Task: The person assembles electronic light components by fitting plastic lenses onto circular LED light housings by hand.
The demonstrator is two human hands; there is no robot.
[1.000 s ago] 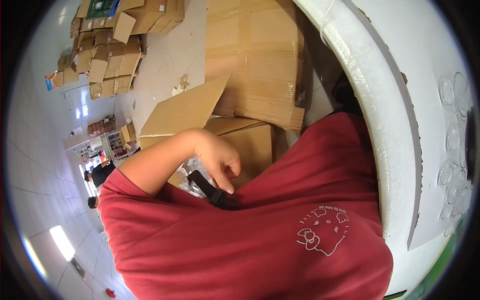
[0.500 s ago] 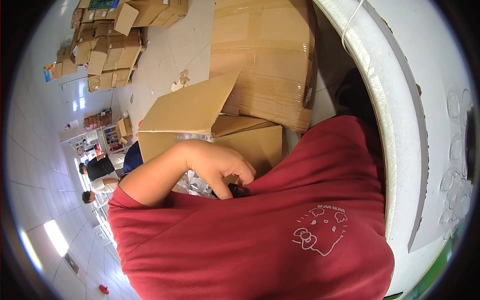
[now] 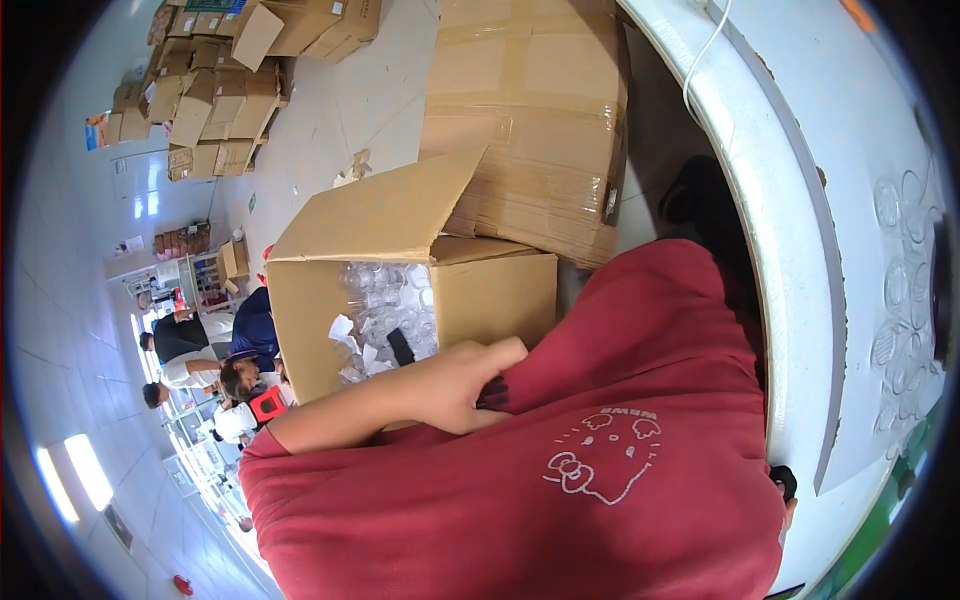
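My left hand (image 3: 455, 388) is bent across the front of my red shirt (image 3: 480, 500), its fingers curled inward. A small dark thing (image 3: 493, 393) shows under the fingers, against the cloth; its kind is not clear. Just beyond the forearm stands an open cardboard box (image 3: 495, 305) with its flaps up. Clear plastic pieces (image 3: 385, 290), crumpled white scraps and a black strip (image 3: 400, 347) lie inside it. At the shirt's right edge a sliver of skin (image 3: 790, 512), apparently my right hand, shows beside a black thing (image 3: 783, 482); its fingers are hidden.
A large taped carton (image 3: 525, 120) stands behind the open box. On the right runs a white table (image 3: 800, 250) with a cable (image 3: 690, 70) over its edge and clear round plastic pieces (image 3: 905, 290) on top. Stacked cartons (image 3: 225, 95) and several people are farther off, left.
My left hand has drawn back from the box toward my shirt, uncovering the box's contents and the black strip. The skin and black thing at the shirt's right edge have come into view.
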